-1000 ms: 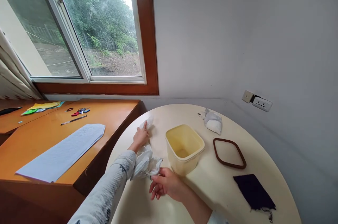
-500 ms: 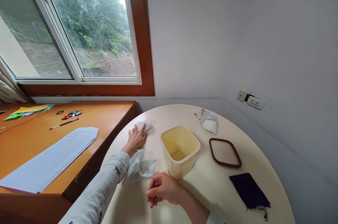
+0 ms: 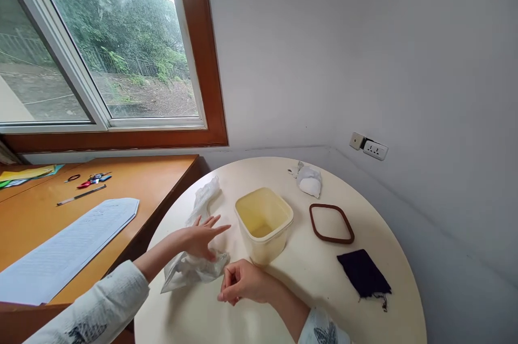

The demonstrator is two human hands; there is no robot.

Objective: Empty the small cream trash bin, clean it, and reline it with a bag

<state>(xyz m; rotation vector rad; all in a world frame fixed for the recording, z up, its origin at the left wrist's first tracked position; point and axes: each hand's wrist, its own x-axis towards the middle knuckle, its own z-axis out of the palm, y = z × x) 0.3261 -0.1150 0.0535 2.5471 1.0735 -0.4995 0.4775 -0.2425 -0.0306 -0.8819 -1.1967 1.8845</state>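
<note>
My left hand (image 3: 201, 238) is over a crumpled white plastic bag (image 3: 190, 269), its fingers spread and pointing toward the tub. Part of the bag is hidden under that hand, and it stretches away toward the far left of the round table. My right hand (image 3: 245, 281) is curled closed in front of the tub, beside the near end of the bag, with nothing visible in its fingers. A pale yellow plastic tub (image 3: 265, 249) stands upright without a cover, and no contents show inside it.
Right of the tub lie a brown rounded-square ring (image 3: 332, 240), a dark cloth (image 3: 364, 274) with frayed threads, and a tied bag of white material (image 3: 309, 182). A wooden desk (image 3: 162, 182) on the left holds papers (image 3: 76, 247), a pen (image 3: 81, 195) and keys (image 3: 95, 179).
My left hand has drawn back from the bag's far end toward me, and its fingers have spread. The bag lies more stretched out. My right hand has stayed near the tub, more tightly curled.
</note>
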